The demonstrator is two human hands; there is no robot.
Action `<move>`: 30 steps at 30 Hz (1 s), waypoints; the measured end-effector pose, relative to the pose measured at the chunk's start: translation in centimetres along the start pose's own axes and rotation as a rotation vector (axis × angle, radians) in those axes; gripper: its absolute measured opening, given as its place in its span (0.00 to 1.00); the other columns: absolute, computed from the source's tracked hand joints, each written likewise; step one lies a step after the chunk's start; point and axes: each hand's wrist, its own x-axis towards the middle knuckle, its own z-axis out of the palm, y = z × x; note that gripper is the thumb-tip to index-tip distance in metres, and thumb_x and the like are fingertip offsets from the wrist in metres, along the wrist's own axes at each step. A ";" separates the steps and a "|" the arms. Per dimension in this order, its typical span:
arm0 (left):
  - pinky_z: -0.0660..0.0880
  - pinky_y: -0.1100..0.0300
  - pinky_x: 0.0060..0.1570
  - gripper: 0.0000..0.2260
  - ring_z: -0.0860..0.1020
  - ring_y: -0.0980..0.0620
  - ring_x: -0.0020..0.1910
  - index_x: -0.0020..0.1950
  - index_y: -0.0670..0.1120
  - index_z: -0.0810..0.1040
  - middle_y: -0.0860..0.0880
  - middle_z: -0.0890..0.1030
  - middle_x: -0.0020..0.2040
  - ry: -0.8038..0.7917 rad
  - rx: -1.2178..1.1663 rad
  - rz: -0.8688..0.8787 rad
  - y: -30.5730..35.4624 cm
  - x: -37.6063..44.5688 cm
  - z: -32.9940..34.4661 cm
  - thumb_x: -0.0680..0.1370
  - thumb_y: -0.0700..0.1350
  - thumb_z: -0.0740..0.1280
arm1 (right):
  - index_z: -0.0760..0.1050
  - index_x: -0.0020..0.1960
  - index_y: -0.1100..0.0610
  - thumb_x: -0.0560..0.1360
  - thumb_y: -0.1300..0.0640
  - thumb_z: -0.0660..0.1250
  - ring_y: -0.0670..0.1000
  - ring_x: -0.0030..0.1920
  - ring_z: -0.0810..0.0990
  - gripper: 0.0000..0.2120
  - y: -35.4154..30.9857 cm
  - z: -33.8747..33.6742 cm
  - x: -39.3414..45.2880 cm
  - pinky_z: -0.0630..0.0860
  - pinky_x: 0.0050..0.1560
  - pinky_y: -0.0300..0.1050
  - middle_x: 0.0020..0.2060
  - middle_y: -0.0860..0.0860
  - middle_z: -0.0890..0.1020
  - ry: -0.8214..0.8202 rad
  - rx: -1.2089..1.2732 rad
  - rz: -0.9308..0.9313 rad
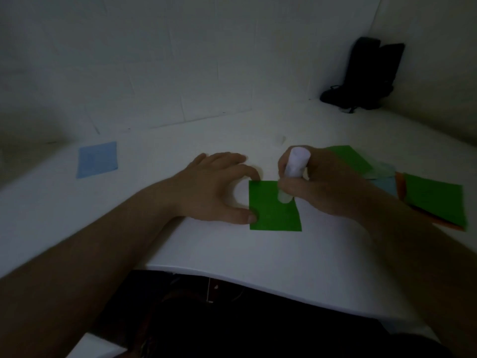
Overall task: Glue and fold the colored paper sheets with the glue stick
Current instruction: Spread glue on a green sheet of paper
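Note:
A green square paper sheet (273,213) lies flat on the white table (232,254) in front of me. My left hand (219,187) holds down its left edge with the thumb tip and a fingertip. My right hand (317,182) grips a white glue stick (294,169), tilted, with its tip touching the upper middle of the green sheet.
A blue sheet (97,159) lies alone at the far left. A pile of green, light blue and orange sheets (433,200) sits to the right behind my right hand. A black object (366,76) stands in the far right corner against the white walls.

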 end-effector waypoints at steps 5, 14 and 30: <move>0.51 0.41 0.78 0.39 0.51 0.54 0.81 0.72 0.71 0.59 0.54 0.55 0.83 0.006 0.000 0.007 -0.1 0.0 0.1 0.63 0.81 0.58 | 0.73 0.38 0.47 0.67 0.44 0.64 0.50 0.36 0.80 0.07 0.0 0.0 -0.3 0.76 0.40 0.54 0.33 0.50 0.79 -0.090 -0.076 0.064; 0.52 0.41 0.78 0.39 0.52 0.54 0.81 0.72 0.71 0.60 0.54 0.56 0.83 0.012 -0.008 0.006 -0.1 0.0 0.1 0.63 0.81 0.59 | 0.69 0.34 0.46 0.71 0.49 0.67 0.53 0.37 0.78 0.09 -2.5 -2.7 2.7 0.80 0.44 0.60 0.35 0.51 0.77 -0.067 -0.162 0.033; 0.52 0.39 0.78 0.42 0.51 0.53 0.82 0.75 0.70 0.56 0.54 0.55 0.83 0.000 0.011 0.017 -0.5 0.3 0.3 0.63 0.81 0.59 | 0.74 0.41 0.49 0.72 0.48 0.70 0.49 0.37 0.80 0.06 -1.5 1.6 1.2 0.75 0.40 0.51 0.35 0.49 0.81 -0.074 -0.073 0.072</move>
